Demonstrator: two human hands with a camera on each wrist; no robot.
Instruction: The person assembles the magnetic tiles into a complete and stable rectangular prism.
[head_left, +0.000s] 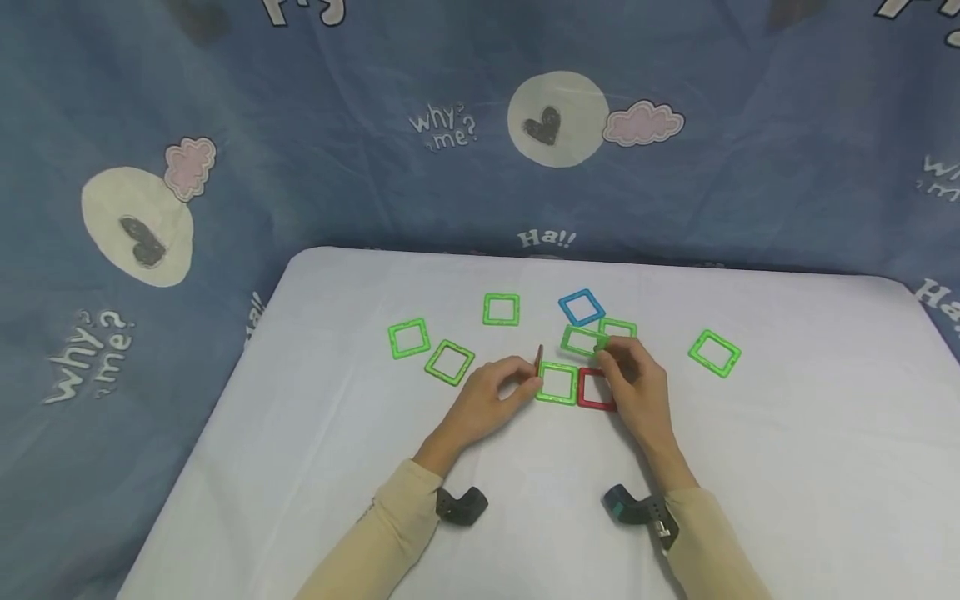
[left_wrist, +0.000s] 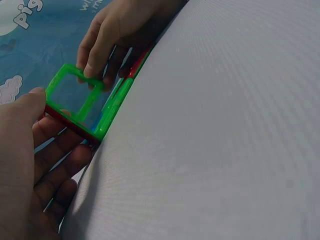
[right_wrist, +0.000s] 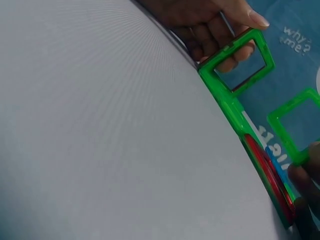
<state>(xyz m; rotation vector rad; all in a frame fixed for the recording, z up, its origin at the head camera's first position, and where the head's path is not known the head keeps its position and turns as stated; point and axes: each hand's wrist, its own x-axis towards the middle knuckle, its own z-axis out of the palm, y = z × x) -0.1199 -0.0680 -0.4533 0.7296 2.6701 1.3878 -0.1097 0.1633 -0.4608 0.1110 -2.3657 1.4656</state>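
Note:
My left hand (head_left: pixel 501 393) pinches a red square frame tile (head_left: pixel 539 360) that stands on edge. It stands at the left side of a green square frame tile (head_left: pixel 557 383) lying flat on the table. In the right wrist view that upright tile also shows green along its frame. My right hand (head_left: pixel 636 385) pinches another green frame tile (right_wrist: pixel 285 131), tilted and raised above the table. Beside the flat green tile lies a red frame tile (head_left: pixel 592 406), partly covered by the right hand.
Behind the hands lie a blue frame tile (head_left: pixel 581 307) and a green one (head_left: pixel 628 326). More green tiles are on the left (head_left: pixel 408 338) and one green tile (head_left: pixel 715 353) is at the right. The white-covered table (head_left: pixel 315 350) ends at a blue patterned cloth (head_left: pixel 375 192).

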